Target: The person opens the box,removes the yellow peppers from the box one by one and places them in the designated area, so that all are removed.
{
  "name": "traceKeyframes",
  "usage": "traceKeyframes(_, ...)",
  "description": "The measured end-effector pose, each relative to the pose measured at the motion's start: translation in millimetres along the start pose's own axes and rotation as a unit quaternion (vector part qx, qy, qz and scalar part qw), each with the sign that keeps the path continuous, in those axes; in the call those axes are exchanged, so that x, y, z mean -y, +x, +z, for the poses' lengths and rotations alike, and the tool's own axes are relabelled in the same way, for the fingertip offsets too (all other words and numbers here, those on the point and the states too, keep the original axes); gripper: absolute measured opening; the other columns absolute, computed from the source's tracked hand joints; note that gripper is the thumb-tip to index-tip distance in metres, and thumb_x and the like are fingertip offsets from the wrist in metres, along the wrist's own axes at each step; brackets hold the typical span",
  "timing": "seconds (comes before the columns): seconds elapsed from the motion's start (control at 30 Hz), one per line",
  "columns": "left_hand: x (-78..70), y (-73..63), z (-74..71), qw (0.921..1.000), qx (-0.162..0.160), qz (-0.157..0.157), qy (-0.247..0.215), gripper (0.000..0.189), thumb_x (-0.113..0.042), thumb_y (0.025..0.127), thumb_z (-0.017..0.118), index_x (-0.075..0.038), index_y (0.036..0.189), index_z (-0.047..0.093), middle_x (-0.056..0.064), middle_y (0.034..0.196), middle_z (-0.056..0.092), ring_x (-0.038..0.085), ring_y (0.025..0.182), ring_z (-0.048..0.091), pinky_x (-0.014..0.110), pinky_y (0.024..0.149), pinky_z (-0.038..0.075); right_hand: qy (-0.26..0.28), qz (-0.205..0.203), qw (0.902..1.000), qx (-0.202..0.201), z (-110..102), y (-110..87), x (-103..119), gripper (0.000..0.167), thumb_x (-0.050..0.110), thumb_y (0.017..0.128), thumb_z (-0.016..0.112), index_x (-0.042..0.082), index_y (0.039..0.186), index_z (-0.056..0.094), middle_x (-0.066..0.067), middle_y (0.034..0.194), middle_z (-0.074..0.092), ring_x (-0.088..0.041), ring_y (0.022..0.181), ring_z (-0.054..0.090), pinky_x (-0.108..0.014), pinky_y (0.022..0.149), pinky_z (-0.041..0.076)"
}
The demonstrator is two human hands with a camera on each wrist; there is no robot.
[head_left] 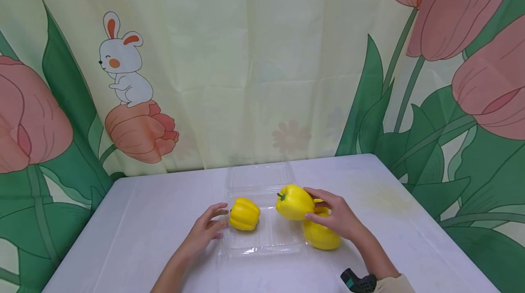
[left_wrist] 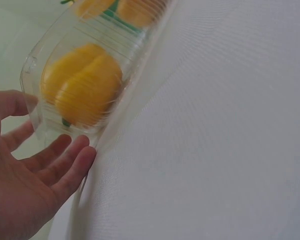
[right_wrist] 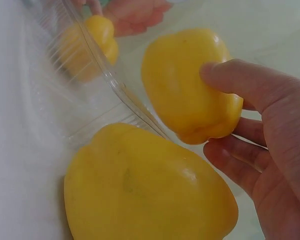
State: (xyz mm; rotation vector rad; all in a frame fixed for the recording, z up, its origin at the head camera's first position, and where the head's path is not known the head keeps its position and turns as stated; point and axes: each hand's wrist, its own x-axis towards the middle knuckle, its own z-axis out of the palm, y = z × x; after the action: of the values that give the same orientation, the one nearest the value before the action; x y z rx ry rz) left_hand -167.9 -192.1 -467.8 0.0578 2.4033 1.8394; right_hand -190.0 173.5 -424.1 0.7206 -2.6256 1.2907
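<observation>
My right hand [head_left: 334,213] grips a yellow bell pepper [head_left: 294,203] between thumb and fingers, above the right part of a clear plastic clamshell box [head_left: 268,251]. Another yellow bell pepper [head_left: 244,214] lies on its side at the box's left end, inside it. Below my right hand, outside the box's right edge, sits a large yellow bell pepper [right_wrist: 145,190]. The hand partly covers it in the head view. At the box's left wall, my left hand [head_left: 203,231] has its fingers loosely spread; in the left wrist view its fingertips [left_wrist: 27,102] meet the clear rim.
The box's lid [head_left: 260,175] lies folded back toward the curtain [head_left: 246,79]. A white cloth [head_left: 164,202] covers the table. A dark wrist device [head_left: 358,280] is strapped near my right sleeve [head_left: 395,285].
</observation>
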Motion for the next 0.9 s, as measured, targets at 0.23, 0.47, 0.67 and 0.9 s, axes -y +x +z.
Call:
traceKeyframes(0.23, 1.3, 0.7, 0.0, 1.0, -0.001, 0.003, 0.004, 0.045, -0.017, 0.095, 0.058, -0.019, 0.139, 0.047, 0.015, 0.137, 0.053, 0.026, 0.107, 0.063, 0.038, 0.083, 0.058, 0.001, 0.001, 1.0, -0.004, -1.6, -1.2, -1.1, 0.064, 0.024, 0.08, 0.078, 0.013, 0.138, 0.052, -0.009, 0.137, 0.058, -0.025, 0.114, 0.061, -0.036, 0.09, 0.056)
traceKeyframes(0.47, 1.6, 2.2, 0.2, 1.0, -0.002, 0.002, 0.007, 0.045, -0.017, 0.095, 0.058, -0.018, 0.139, 0.047, 0.015, 0.138, 0.053, 0.027, 0.107, 0.063, 0.037, 0.081, 0.058, -0.005, -0.007, 0.9998, -0.017, -5.2, -1.6, -4.5, 0.065, 0.022, 0.08, 0.078, 0.01, 0.138, 0.052, -0.011, 0.137, 0.058, -0.027, 0.115, 0.06, -0.041, 0.091, 0.055)
traceKeyframes(0.67, 0.5, 1.5, 1.0, 0.9999, -0.004, -0.001, 0.009, 0.045, -0.016, 0.095, 0.058, -0.018, 0.139, 0.047, 0.015, 0.137, 0.053, 0.027, 0.107, 0.063, 0.037, 0.082, 0.058, -0.002, -0.009, 0.9997, -0.022, -6.2, -2.8, -7.3, 0.064, 0.023, 0.08, 0.078, 0.01, 0.138, 0.052, -0.009, 0.137, 0.058, -0.025, 0.116, 0.06, -0.041, 0.092, 0.054)
traceKeyframes(0.9, -0.2, 0.8, 0.5, 1.0, -0.001, 0.002, 0.009, 0.045, -0.016, 0.095, 0.057, -0.018, 0.139, 0.047, 0.016, 0.138, 0.053, 0.027, 0.107, 0.063, 0.038, 0.082, 0.058, -0.008, -0.006, 0.9995, -0.029, -8.8, -2.9, -7.3, 0.065, 0.025, 0.081, 0.078, 0.011, 0.138, 0.051, -0.008, 0.136, 0.058, -0.024, 0.117, 0.06, -0.037, 0.093, 0.054)
